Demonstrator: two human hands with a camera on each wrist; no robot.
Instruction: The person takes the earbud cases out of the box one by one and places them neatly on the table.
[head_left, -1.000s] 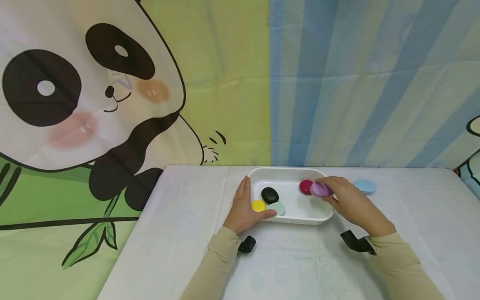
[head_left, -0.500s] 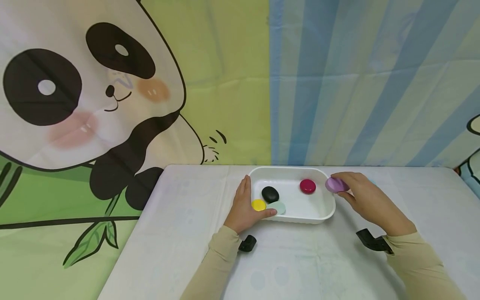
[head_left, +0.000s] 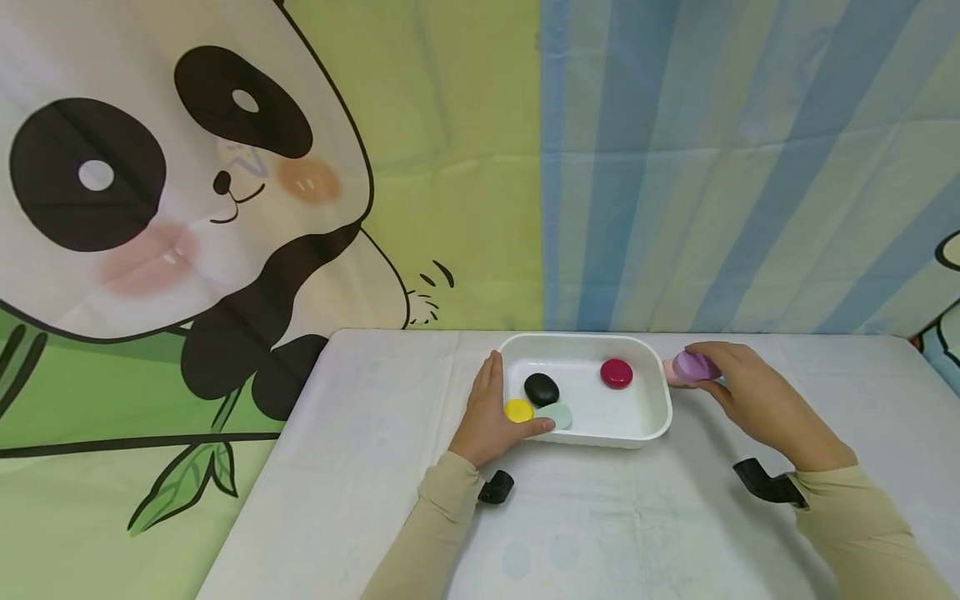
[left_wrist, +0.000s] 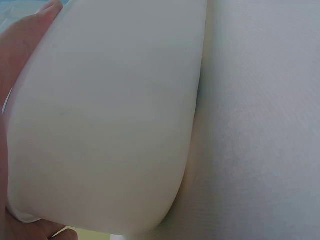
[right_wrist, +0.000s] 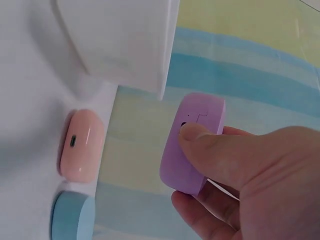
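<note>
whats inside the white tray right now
The tray holds four cases: red, black, yellow and pale green. The left hand grips its near-left corner and covers part of the rim there.

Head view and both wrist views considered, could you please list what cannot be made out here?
- Blue case: hidden in head view behind the right hand; cut by the right wrist frame edge.
- Pink case: mostly hidden behind the purple case.
- Tray contents: left wrist view shows only its wall.

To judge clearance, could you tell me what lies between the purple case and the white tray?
The pink case lies on the table between the purple case and the white tray, clearest in the right wrist view.
</note>
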